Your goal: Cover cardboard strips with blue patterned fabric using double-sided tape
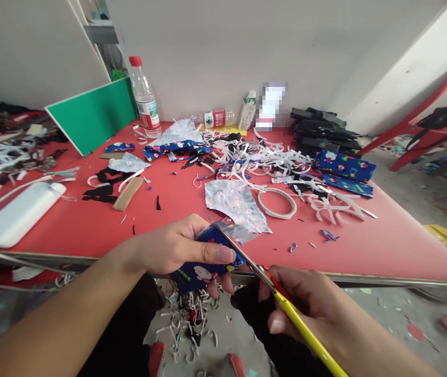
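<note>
My left hand [184,248] is closed on a piece of dark blue patterned fabric [202,272], thumb on top and fingers beneath, at the table's front edge. In my right hand [310,298] is a pair of scissors [260,269] with yellow and red handles. The metal blades lie along the fabric's upper edge, close to my left thumb. How far the blades are apart is hard to make out. Just beyond the fabric, a pale patterned scrap [235,201] lies on the table, with a roll of white tape [277,203] to its right.
White strips [263,157] and black scraps litter the red table [176,209]. Folded blue pieces [343,167] and a black stack [320,131] are at right. A bottle [145,99], green board [98,115] and white power bank [19,212] stand or lie left. Scraps cover the floor below.
</note>
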Demonstrator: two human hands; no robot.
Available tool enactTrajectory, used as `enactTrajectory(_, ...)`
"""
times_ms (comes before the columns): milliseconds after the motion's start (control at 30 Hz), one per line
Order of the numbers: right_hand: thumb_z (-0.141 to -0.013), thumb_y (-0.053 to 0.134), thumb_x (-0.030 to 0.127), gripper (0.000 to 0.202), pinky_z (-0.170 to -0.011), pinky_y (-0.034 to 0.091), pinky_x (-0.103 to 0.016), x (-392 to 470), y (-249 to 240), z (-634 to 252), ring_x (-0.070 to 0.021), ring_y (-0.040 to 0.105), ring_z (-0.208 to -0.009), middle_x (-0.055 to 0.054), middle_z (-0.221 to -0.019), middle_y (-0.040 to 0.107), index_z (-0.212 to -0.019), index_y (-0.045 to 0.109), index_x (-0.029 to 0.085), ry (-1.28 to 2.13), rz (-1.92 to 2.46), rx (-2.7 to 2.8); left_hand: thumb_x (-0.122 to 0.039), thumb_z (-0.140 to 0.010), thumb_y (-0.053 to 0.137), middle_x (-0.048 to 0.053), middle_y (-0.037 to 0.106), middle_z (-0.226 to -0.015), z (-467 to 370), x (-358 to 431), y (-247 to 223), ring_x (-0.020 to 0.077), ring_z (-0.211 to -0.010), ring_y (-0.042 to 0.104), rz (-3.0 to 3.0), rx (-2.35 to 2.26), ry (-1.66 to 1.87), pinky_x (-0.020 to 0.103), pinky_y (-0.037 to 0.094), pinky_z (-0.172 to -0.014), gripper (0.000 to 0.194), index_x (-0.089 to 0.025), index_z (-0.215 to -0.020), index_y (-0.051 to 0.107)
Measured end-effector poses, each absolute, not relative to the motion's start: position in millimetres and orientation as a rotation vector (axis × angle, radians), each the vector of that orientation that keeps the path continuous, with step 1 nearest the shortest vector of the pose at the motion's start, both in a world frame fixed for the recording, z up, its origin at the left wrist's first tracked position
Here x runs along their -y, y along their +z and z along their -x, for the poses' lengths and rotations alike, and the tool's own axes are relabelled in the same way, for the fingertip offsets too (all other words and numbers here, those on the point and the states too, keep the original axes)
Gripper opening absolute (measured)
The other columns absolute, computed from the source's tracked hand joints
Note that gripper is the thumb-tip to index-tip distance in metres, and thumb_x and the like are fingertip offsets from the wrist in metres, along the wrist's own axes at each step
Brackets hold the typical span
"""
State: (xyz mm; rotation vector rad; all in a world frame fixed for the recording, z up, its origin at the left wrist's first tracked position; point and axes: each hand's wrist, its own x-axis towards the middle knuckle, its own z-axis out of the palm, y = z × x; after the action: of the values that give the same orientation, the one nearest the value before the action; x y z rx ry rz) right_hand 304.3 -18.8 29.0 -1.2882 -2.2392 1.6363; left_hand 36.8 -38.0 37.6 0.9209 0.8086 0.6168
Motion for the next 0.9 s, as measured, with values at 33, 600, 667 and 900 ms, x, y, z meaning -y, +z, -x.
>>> enactTrajectory(33, -0.084, 0.07, 0.055, 0.032, -0.062, 0.045, -0.025, 18.6, 29.9, -304.9, -0.0175, 0.053, -0.071, -0.001, -0.079, 0.061, -0.088, 0.065, 0.023, 1.632, 1.3, 2.267, -0.047, -0.088, 0.08, 0.01, 0.082, -0.08, -36.9, 37.9, 37.3, 0.0182, -0.06, 0.077, -0.928, -0.805, 0.609, 0.026, 0.062, -0.059, 0.032, -0.015, -0.089, 0.078)
enactTrajectory(600, -0.083, 0.07, 0.062, 0.038, -0.062, 0.047, -0.029, 19.7, 31.1, -299.4, -0.0203, 0.057, -0.071, -0.004, -0.081, 0.069, -0.085, 0.065, 0.024, 1.573, 1.315, 2.283, -0.046, -0.091, 0.079, 0.008, 0.081, -0.08, -38.0, 37.9, 33.4, 0.0172, -0.062, 0.076, -0.962, -0.797, 0.568, 0.024, 0.06, -0.057, 0.032, -0.016, -0.101, 0.081)
enactTrajectory(667, -0.082, 0.071, 0.059, 0.035, -0.062, 0.046, -0.029, 20.1, 30.4, -298.7, -0.021, 0.058, -0.073, -0.004, -0.082, 0.07, -0.083, 0.065, 0.024, 1.555, 1.335, 2.289, -0.045, -0.091, 0.078, 0.008, 0.081, -0.08, -38.8, 38.1, 31.4, 0.0177, -0.064, 0.077, -0.957, -0.79, 0.56, 0.024, 0.061, -0.059, 0.03, -0.017, -0.101, 0.08)
enactTrajectory(900, -0.086, 0.073, 0.038, 0.014, -0.064, 0.048, -0.025, 21.4, 20.9, -298.8, -0.0181, 0.058, -0.074, 0.001, -0.081, 0.069, -0.085, 0.067, 0.025, 1.669, 1.213, 2.164, -0.051, -0.089, 0.08, 0.008, 0.081, -0.077, -41.7, 38.2, 29.6, 0.0189, -0.062, 0.076, -0.928, -0.757, 0.593, 0.026, 0.061, -0.059, 0.036, -0.017, -0.099, 0.082)
